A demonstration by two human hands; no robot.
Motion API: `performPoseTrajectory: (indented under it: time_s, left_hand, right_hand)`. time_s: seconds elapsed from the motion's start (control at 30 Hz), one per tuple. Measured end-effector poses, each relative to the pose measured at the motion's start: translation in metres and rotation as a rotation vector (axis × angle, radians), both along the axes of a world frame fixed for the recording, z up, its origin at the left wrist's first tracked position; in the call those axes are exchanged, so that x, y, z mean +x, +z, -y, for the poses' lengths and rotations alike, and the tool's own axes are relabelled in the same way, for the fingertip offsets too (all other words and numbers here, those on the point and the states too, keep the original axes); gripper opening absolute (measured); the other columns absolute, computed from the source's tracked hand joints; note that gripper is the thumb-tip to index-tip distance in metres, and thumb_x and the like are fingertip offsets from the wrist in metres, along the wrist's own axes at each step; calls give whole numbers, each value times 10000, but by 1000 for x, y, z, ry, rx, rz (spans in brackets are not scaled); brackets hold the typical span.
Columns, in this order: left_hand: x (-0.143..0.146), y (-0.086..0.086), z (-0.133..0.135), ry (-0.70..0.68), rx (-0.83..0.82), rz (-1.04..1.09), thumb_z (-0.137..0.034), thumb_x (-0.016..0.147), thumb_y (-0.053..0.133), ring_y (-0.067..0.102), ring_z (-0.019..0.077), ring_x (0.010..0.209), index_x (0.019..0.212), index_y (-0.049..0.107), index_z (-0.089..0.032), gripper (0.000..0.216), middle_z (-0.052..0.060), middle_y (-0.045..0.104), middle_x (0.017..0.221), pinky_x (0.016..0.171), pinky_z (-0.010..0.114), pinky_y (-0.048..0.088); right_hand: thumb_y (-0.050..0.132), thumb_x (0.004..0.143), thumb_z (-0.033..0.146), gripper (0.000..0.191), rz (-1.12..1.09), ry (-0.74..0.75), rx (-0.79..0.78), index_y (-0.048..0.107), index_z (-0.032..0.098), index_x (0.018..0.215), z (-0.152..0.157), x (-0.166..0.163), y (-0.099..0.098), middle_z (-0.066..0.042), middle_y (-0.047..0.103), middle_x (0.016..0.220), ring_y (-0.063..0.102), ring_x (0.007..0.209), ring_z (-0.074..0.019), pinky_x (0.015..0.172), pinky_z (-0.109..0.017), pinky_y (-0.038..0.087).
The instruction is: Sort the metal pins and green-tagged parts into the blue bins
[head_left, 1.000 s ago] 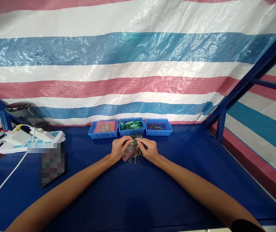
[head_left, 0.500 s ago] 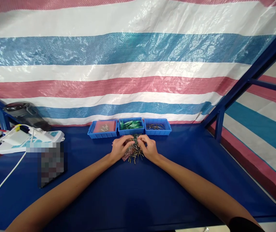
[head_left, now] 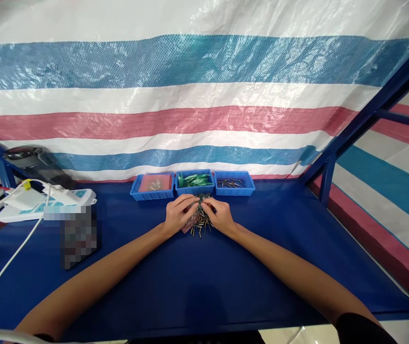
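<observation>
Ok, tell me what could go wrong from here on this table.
Loose metal pieces lie heaped between and below the left hand and the right hand, so a nudge might scatter them. The left forearm passes near the dark device and could bump it. The blue bins look uncovered, so knocking one might spill its contents.

Three bins (side by side) stand behind the pins.

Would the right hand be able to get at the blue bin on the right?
Probably yes: the right hand is close to the right blue bin, whose top is open, with nothing visible between.
</observation>
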State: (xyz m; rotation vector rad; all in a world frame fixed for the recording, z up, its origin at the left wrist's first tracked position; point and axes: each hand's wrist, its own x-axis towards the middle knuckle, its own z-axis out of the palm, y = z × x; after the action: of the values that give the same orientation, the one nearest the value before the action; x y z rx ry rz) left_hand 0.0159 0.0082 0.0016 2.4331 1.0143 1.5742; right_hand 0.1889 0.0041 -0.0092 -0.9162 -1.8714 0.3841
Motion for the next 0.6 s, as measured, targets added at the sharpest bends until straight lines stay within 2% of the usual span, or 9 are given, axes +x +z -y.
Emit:
performPoseTrajectory:
  time_s: [0.27, 0.37, 0.47, 0.6]
  left_hand:
    - [-1, 1, 1, 4, -186, 4, -229, 916, 457, 633, 122, 789, 987, 634, -159, 203, 53, 676, 917, 744, 224, 493]
    - [-1, 0, 0, -13, -154, -30, -237, 925, 440, 624, 135, 833, 1041, 629, -160, 234, 62, 669, 924, 749, 228, 488]
    - [-2, -1, -1, -1, -113, -54, -249, 937, 418, 613, 121, 763, 1093, 631, -169, 276, 64, 652, 890, 681, 216, 487]
    - [-3, -5, -4, -13, -80, -43, -264, 924, 460, 631, 120, 746, 1093, 636, -176, 260, 63, 681, 892, 664, 209, 500]
  right_hand:
    - [465, 905, 306, 232, -7, 0, 11, 607, 161, 793, 1, -1, 0, 4, 552, 585, 492, 517, -110, 535, -225, 377]
    - [450, 911, 301, 228, -40, -19, 10, 606, 166, 817, 4, -1, 3, -13, 587, 638, 509, 544, -115, 557, -230, 401]
    - [434, 917, 294, 220, -82, -29, 10, 610, 167, 879, 5, -1, 5, -33, 631, 729, 534, 568, -115, 573, -231, 430]
    - [449, 910, 277, 215, -94, -21, 17, 607, 167, 1006, 4, -1, 3, -47, 657, 807, 553, 575, -116, 565, -230, 450]
